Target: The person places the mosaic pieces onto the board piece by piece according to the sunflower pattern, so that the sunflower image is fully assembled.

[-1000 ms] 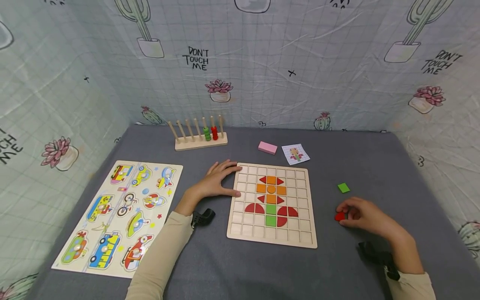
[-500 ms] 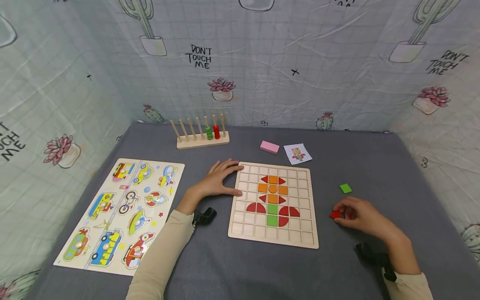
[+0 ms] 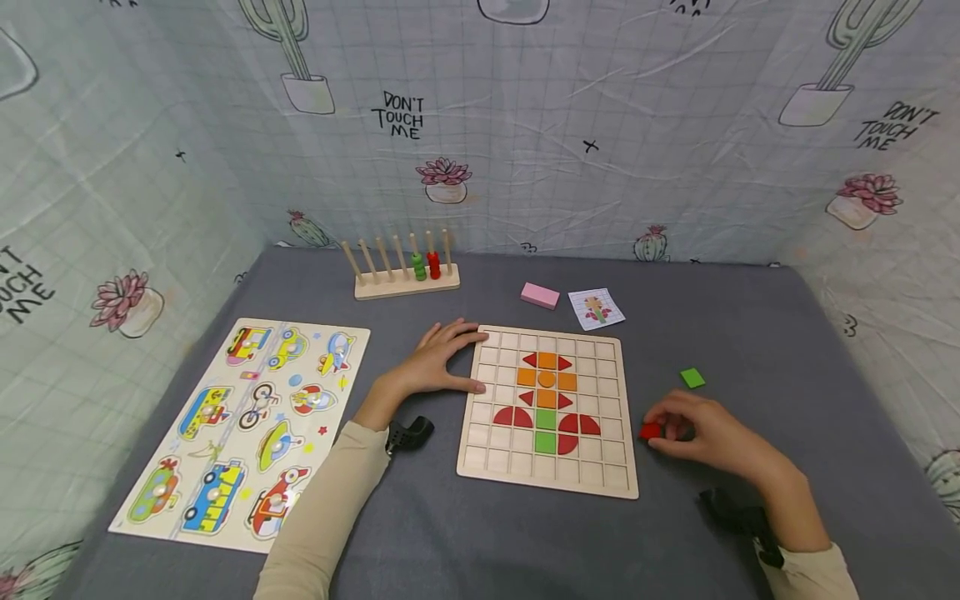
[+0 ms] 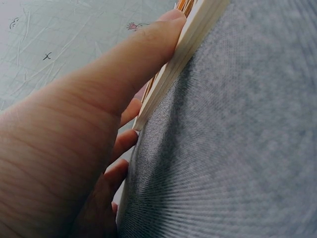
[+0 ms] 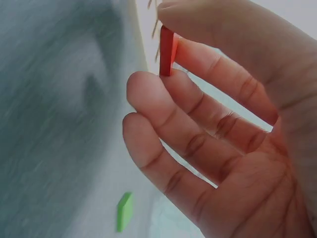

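Observation:
A wooden grid board lies on the table, with orange, red and green flat tiles set in its middle cells. My left hand rests at the board's upper left edge; the thumb and forefinger touch its rim, and in the left wrist view the thumb presses on that edge. Just right of the board, my right hand pinches a small red tile between thumb and fingertips. The right wrist view has this red tile edge-on, so its full outline is hidden. Behind that hand lies a green square tile.
A picture card and a pink block lie behind the board. Farther left stands a wooden peg rack carrying green and red beads. A vehicle puzzle board covers the table's left side. Patterned cloth hangs around the table.
My right hand has moved left with the red tile, from near the green tile to close beside the grid board. The left hand has stayed on the board's edge.

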A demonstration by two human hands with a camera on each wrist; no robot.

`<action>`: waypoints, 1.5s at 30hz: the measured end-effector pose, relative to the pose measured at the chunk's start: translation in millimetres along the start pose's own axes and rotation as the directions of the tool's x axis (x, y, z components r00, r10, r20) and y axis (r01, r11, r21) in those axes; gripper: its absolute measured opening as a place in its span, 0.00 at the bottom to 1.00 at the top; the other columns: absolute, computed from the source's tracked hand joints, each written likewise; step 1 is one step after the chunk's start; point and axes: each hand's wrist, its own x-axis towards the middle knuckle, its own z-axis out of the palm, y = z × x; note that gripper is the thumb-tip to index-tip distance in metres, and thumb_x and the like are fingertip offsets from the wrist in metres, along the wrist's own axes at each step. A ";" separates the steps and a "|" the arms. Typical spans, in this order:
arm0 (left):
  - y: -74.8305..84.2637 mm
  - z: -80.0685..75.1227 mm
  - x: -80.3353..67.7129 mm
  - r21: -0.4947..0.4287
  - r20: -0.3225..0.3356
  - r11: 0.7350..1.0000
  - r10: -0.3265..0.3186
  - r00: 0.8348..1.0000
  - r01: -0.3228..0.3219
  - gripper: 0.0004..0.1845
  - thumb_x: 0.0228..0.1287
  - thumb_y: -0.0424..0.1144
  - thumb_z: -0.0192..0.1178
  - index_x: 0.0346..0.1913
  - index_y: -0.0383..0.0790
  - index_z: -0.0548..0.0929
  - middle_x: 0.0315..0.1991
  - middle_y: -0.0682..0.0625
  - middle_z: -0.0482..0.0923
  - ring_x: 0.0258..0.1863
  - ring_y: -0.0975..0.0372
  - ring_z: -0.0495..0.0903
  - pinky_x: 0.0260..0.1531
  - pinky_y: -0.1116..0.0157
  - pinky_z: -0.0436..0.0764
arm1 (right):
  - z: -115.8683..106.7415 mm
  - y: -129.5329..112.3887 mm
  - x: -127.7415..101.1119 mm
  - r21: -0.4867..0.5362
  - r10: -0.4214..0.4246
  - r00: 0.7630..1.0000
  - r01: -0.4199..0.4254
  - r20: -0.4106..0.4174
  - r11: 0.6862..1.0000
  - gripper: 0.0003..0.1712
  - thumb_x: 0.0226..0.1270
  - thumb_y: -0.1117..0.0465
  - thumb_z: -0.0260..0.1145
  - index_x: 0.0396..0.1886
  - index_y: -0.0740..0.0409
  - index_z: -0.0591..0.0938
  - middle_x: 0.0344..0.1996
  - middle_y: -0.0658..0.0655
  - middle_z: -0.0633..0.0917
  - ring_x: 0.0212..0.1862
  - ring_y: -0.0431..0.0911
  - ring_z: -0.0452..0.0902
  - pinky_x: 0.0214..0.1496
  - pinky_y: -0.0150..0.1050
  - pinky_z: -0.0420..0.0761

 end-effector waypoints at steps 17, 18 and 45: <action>8.0 -1.4 0.9 0.018 0.029 0.999 -0.035 0.999 0.035 0.46 0.52 0.53 0.73 0.73 0.47 0.65 0.75 0.45 0.55 0.77 0.50 0.45 0.75 0.47 0.34 | 25.8 -34.8 43.2 0.103 0.033 0.974 -0.057 0.225 0.993 0.11 0.60 0.62 0.73 0.42 0.55 0.84 0.38 0.49 0.78 0.31 0.38 0.73 0.32 0.33 0.80; 7.9 -1.2 0.7 0.017 0.029 0.999 -0.035 0.999 0.035 0.46 0.52 0.53 0.73 0.73 0.47 0.65 0.75 0.44 0.55 0.77 0.50 0.45 0.75 0.47 0.34 | 27.9 -36.0 45.1 0.105 0.025 0.972 -0.051 0.233 0.993 0.11 0.60 0.62 0.73 0.42 0.55 0.84 0.38 0.49 0.78 0.31 0.38 0.74 0.32 0.33 0.80; 9.2 -3.3 1.0 0.021 0.036 0.998 -0.055 0.998 0.055 0.45 0.53 0.54 0.73 0.73 0.48 0.65 0.76 0.46 0.55 0.77 0.51 0.44 0.75 0.49 0.34 | 69.1 -65.9 97.0 0.011 -0.077 0.947 0.078 0.313 0.997 0.10 0.64 0.58 0.71 0.44 0.52 0.84 0.38 0.46 0.78 0.32 0.37 0.70 0.36 0.28 0.76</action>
